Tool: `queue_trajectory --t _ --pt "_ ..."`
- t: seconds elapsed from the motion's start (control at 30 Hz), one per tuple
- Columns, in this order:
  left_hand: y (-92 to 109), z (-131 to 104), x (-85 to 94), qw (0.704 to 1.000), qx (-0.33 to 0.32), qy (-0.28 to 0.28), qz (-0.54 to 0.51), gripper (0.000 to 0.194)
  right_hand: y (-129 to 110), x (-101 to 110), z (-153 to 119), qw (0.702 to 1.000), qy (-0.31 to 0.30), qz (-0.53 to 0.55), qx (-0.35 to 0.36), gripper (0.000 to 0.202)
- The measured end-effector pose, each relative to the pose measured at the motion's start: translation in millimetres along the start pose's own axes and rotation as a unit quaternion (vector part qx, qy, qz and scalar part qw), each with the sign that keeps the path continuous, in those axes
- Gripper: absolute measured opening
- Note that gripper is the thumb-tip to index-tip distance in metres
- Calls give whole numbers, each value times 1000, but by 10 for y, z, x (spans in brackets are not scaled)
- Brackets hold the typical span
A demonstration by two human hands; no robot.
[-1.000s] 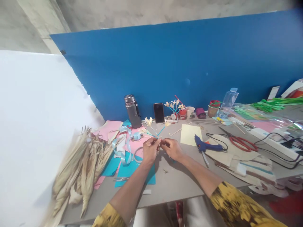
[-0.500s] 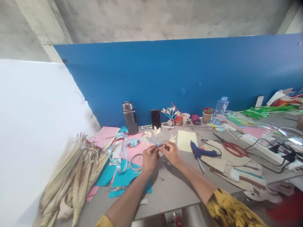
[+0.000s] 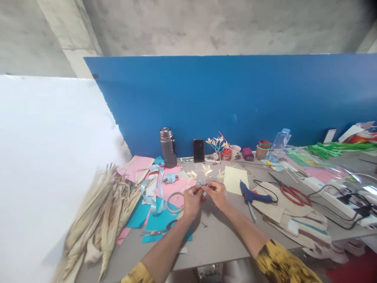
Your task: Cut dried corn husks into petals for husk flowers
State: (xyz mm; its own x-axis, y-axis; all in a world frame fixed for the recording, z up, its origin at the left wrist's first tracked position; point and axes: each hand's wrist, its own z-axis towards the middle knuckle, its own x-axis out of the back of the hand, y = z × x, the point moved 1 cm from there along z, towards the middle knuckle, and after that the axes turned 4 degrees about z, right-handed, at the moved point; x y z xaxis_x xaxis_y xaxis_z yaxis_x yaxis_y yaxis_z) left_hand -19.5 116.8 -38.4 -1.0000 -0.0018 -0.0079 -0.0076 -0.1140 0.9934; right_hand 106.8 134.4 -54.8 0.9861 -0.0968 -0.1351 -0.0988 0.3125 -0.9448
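At the far left of the grip lies a bundle of dry husks, and nearer to it are a light blue ribbon, small scissors, a dark flask behind, and a ring beside the left wrist. The left hand pinches narrowly the blue stems of the flower sprig, whose pale flowers stand just beyond the fingertips. The right hand pinches the same stems, its fingertips close to the left ones. To the right of this grip come a yellow paper, a blue glue gun, red-handled scissors and, well apart, a white power strip
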Motion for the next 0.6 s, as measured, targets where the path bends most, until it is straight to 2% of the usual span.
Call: queue_trajectory --t 0.13,0.33,0.43,0.6 --pt "-66 2 -30 998 46 -24 -22 45 -23 126 69 996 -33 48 -63 28" --pt "-31 -44 -25 996 35 -40 65 28 -54 230 160 985 -50 115 -119 37" --pt "-15 -48 -20 996 42 -28 70 25 -42 218 170 982 -41 134 -128 38" --pt "-44 -14 -2 996 54 -42 57 20 -27 185 166 981 -33 142 -131 40"
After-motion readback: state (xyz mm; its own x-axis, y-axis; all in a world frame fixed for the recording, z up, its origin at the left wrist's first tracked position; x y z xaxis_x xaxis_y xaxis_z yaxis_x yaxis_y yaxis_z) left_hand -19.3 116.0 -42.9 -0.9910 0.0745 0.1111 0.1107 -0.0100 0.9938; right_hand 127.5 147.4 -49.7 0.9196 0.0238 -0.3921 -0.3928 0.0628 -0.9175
